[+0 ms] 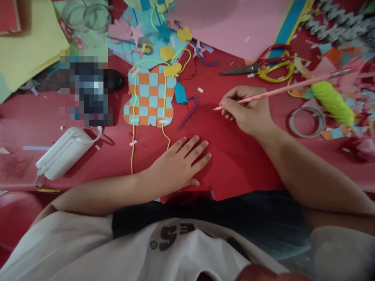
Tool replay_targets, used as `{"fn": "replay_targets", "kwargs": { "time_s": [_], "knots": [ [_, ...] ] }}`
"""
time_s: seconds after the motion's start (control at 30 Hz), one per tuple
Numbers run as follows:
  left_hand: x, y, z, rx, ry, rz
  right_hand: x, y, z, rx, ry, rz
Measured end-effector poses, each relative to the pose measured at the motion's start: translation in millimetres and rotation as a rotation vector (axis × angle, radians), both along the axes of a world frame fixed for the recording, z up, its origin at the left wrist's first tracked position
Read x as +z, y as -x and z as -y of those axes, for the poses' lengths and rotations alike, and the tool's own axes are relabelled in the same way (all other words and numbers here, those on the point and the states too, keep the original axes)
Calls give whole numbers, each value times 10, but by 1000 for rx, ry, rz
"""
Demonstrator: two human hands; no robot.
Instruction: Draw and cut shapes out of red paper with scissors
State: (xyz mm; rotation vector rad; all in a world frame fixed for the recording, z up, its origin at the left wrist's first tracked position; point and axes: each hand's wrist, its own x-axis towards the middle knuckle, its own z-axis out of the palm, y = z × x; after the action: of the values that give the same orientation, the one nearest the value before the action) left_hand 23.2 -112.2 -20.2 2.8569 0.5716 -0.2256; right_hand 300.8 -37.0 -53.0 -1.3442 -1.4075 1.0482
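Between the thumb and fingers of my right hand [246,109] is a pink pencil [272,90], its point angled down to the left over red paper [243,160]. My left hand [184,162] lies flat with fingers spread, close to the left part of that paper. Beyond it sits a woven orange and light-blue checkered paper piece [149,97], with yellow-green yarn strands taped along it. A yellow paper butterfly [172,70] rests at its upper right corner. Beside the piece is a small blue paper tag [180,93] with a dark blue string.
Scissors [260,69] with red and yellow handles lie open past my right hand. A tape roll [307,121] and neon yarn bundle [332,102] are at the right. On the left are a white power bank [65,153] and a blurred dark device [92,91]. Pink paper [234,23] lies at the back.
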Motion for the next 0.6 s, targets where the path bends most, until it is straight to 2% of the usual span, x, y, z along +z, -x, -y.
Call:
{"fn": "replay_targets", "kwargs": {
  "time_s": [0.17, 0.6],
  "knots": [
    [0, 3, 5, -4, 6, -3, 37, 97, 141, 13, 17, 30],
    [-11, 4, 2, 2, 6, 11, -150, 121, 136, 21, 1, 27]
  ]
}}
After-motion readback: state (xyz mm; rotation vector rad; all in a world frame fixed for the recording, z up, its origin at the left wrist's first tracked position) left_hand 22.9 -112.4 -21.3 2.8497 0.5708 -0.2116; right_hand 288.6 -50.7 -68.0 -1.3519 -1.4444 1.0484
